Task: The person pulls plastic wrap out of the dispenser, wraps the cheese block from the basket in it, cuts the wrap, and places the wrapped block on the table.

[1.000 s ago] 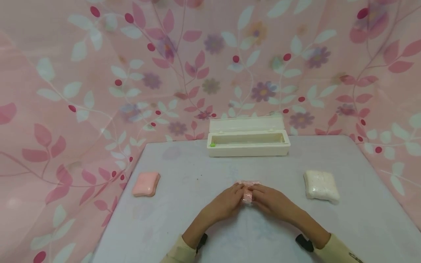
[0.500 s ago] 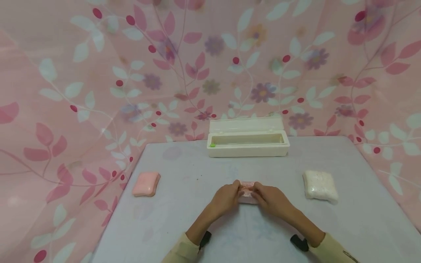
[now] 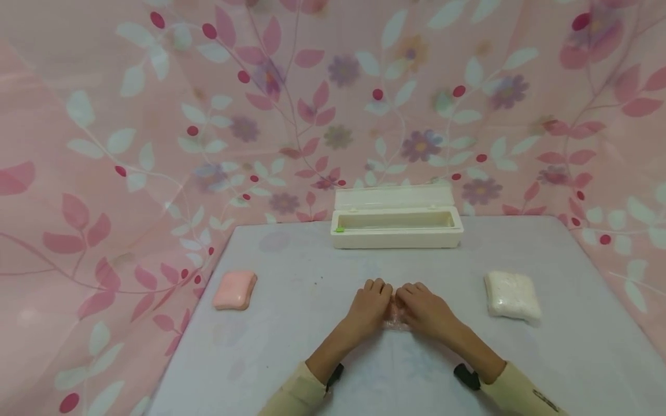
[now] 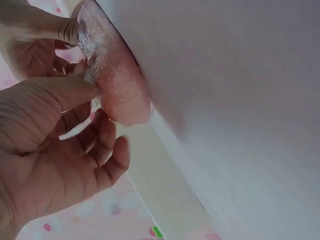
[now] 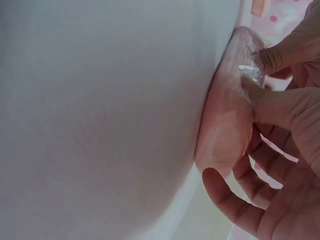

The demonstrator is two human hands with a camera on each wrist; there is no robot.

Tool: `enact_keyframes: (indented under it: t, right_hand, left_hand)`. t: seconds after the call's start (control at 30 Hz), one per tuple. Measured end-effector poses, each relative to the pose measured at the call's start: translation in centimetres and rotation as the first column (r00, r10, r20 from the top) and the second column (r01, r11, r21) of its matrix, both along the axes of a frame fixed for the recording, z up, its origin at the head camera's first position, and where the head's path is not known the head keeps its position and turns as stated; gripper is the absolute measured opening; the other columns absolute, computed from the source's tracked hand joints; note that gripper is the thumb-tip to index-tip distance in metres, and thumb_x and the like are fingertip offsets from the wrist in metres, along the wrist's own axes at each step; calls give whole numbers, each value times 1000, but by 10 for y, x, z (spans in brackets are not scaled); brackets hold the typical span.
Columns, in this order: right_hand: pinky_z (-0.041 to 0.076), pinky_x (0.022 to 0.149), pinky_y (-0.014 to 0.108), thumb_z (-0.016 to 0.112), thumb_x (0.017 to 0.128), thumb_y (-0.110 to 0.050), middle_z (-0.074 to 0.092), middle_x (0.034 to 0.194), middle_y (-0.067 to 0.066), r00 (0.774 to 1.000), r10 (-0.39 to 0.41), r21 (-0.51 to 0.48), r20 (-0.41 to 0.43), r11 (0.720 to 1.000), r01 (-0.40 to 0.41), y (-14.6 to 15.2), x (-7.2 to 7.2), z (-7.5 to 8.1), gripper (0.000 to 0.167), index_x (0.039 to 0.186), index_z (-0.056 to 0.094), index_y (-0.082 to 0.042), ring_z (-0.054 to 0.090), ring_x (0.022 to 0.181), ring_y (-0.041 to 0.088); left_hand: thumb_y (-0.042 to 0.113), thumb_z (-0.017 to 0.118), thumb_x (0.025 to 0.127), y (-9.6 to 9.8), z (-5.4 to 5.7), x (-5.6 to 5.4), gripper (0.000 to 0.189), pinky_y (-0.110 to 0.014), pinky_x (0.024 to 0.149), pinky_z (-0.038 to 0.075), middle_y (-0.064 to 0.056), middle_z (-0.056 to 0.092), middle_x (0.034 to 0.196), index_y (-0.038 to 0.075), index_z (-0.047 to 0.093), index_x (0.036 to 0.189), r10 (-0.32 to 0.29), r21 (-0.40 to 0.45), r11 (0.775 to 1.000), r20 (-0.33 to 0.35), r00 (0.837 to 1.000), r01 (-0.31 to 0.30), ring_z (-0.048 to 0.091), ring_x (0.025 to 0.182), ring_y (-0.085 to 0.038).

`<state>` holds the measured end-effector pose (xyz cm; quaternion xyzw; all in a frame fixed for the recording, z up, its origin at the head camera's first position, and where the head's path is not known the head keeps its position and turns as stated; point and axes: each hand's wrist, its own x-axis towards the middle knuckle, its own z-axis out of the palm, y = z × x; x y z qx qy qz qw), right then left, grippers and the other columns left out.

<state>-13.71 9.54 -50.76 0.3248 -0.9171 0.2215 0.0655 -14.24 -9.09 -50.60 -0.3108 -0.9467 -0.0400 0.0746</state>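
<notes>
A pink, soft-cornered block wrapped in clear cling film lies on the table in front of me. In the head view it is mostly hidden between my hands. My left hand pinches the gathered film on top of the block, its other fingers curled loosely beside it. From the other side my right hand pinches the film too, thumb pressed on the bunched part. The block's rounded pink side shows below the right thumb.
A long white cling film dispenser stands at the table's back, lid raised, with a green slider at its left. A similar pink block lies at the left, a white film-wrapped one at the right. Floral cloth hangs behind.
The hands first lay over the film-covered block, then drew the film together. Now their fingertips sit closer together on the block, pinching the bunched film.
</notes>
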Motion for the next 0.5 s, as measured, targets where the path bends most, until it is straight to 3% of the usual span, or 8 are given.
enact_keyframes:
  t: [0.1,0.23,0.37,0.5]
  right_hand:
    - [46,65,28,83,77,-15,56,88,-3,989,38,-6,-140,999,-39,3,-1,0,27,91,60,-12,51,83,18]
    - [46,62,25,86,73,-18,57,83,-4,940,157,-10,-302,986,-167,10,3,2,28,89,64,-13,52,75,14]
    - [48,70,29,85,72,-16,63,86,-8,907,284,39,-312,957,-286,18,7,3,22,86,68,-17,58,84,14]
    - [45,91,51,87,64,-14,69,95,-7,902,321,107,-288,947,-303,27,6,4,33,94,75,-18,59,108,25]
  left_hand:
    - [9,70,90,3,5,5,14,-21,58,39,1,53,85,11,57,97,-20,24,999,-40,999,21,48,75,-14]
    - [9,68,92,-3,8,15,9,-20,64,43,2,58,83,12,60,90,-158,89,983,-66,985,163,54,78,-12]
    - [18,70,91,-12,8,21,8,-24,67,45,4,60,90,15,65,85,-228,9,973,-142,963,232,55,87,-13]
    - [21,74,87,-19,8,21,4,-35,89,47,3,60,113,20,72,90,-243,-103,968,-141,960,230,53,113,-19]
